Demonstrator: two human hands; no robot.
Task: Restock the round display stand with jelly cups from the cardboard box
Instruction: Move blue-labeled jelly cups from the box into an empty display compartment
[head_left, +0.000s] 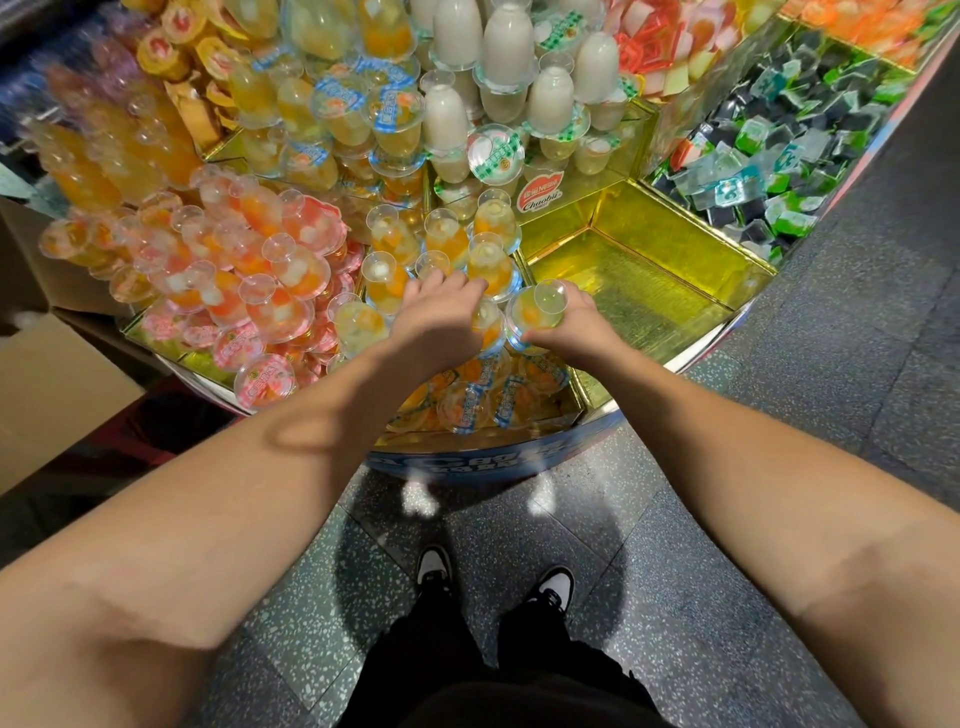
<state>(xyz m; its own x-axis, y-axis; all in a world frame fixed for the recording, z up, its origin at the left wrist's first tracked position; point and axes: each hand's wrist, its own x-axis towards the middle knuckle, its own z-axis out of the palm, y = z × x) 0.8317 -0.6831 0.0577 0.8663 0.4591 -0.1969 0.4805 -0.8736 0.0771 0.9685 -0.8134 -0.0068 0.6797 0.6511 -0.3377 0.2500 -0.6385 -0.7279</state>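
Black trousers and two black-and-white shoes at the very bottom, on a speckled grey floor. Two bare arms stretched out over the round display stand. Right hand wrapped round a clear jelly cup, tipped on its side, small end toward the camera, yellow jelly and an orange bit inside. Left hand just beside it, fingers curled down among more cups standing upside down in the same yellow bin; can't tell for sure whether anything is gripped, though one cup sits right at the fingertips, between both hands. Held cup right above the near bin, touching its neighbours. Under the wrists, a lower layer of cups with blue-and-white lids, writing there too blurry to read. Left of that, a heap of pink and orange cups with pink lids. Right of the hands, a shiny gold bin with bare walls. Behind that, a red and white sticker with the words "Nestle" and "Chaobii". Higher up, tall milky-white cups with green-checked lids, and dark and green wrapped sweets far right. Brown cardboard box at the left edge, open flaps, well apart from both hands. Blue band with white letters round the stand's base, not readable.
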